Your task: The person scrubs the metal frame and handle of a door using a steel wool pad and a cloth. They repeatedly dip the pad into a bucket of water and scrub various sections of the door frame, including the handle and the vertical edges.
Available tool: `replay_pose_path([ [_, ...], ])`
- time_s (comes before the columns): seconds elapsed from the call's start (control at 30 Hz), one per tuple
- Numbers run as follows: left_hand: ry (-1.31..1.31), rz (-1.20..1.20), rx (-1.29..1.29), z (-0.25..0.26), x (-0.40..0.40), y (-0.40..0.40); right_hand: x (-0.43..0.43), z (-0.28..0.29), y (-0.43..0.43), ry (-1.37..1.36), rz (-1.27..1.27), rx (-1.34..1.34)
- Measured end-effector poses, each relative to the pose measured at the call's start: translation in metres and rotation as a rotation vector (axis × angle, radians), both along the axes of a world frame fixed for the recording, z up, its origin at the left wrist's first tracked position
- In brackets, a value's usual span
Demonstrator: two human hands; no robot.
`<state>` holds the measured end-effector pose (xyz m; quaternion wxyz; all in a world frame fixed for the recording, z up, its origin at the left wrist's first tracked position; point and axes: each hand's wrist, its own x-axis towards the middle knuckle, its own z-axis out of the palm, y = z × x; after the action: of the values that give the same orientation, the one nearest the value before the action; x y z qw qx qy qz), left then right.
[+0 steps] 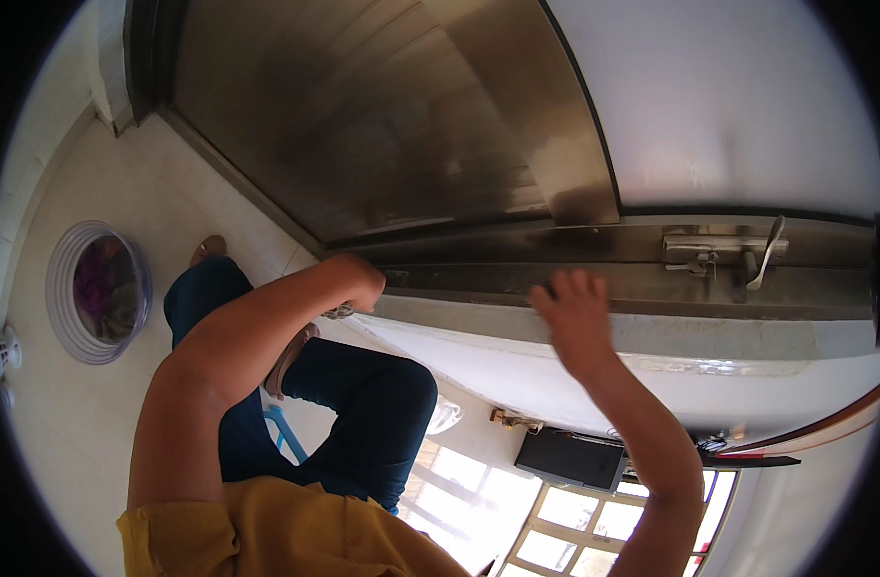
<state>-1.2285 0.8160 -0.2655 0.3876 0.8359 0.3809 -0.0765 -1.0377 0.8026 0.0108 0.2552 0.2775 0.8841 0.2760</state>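
My left hand (360, 283) is curled low at the edge of the brown metal door frame (440, 278). A grey-brown wiry scouring pad (339, 311) shows beneath it, partly hidden by the hand and seemingly gripped. Higher along the same frame, my right hand (575, 317) rests its spread fingertips on the metal, with no held object visible. Beside the hands stands a metal door (411, 130) with a glossy brown lower panel and a frosted pane (721, 101). A lever handle (765, 252) and a lock with a key (703, 263) sit farther along its edge.
A clear plastic tub (97, 353) with purple and grey cloth stands on the pale tiled floor (173, 404). A blue stool (285, 434) shows between my legs. Along the white wall (476, 353) are a dark television (571, 460) and a gridded window or door (566, 508).
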Motion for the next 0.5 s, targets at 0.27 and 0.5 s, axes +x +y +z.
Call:
replay_pose_path([
  [0.27,-0.017,0.072,-0.019,-0.006,-0.012,0.002,-0.005,0.021,-0.003,0.022,-0.019,0.018],
  [0.5,-0.052,0.065,-0.046,-0.006,-0.006,0.003,-0.001,-0.064,0.008,0.039,0.061,-0.114],
])
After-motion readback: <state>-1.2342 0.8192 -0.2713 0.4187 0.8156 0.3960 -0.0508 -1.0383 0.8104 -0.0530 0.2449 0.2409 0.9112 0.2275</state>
